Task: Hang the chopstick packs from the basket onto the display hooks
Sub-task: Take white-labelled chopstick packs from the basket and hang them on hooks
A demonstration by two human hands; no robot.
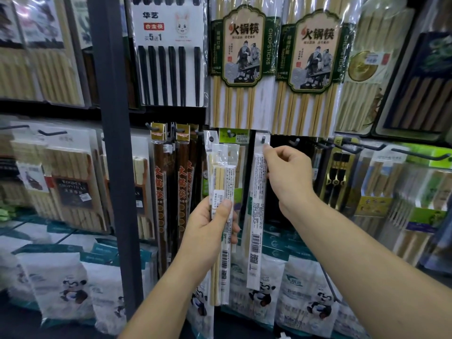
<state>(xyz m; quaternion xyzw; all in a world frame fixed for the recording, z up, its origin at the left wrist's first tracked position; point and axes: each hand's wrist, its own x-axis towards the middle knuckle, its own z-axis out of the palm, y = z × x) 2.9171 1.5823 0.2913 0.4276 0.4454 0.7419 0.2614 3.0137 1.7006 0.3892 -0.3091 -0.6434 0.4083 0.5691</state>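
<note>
Bright overhead store light puts glare on the plastic packs [311,69] above my hands. The centre is sharp; the edges blur and bend, and the bottom corners go dark.

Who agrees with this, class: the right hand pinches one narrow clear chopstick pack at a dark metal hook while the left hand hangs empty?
Not quite. The left hand is not empty: it grips a bundle of narrow clear chopstick packs. The rest holds: the right hand pinches one narrow clear chopstick pack at a dark metal hook, as the head view shows.
</note>
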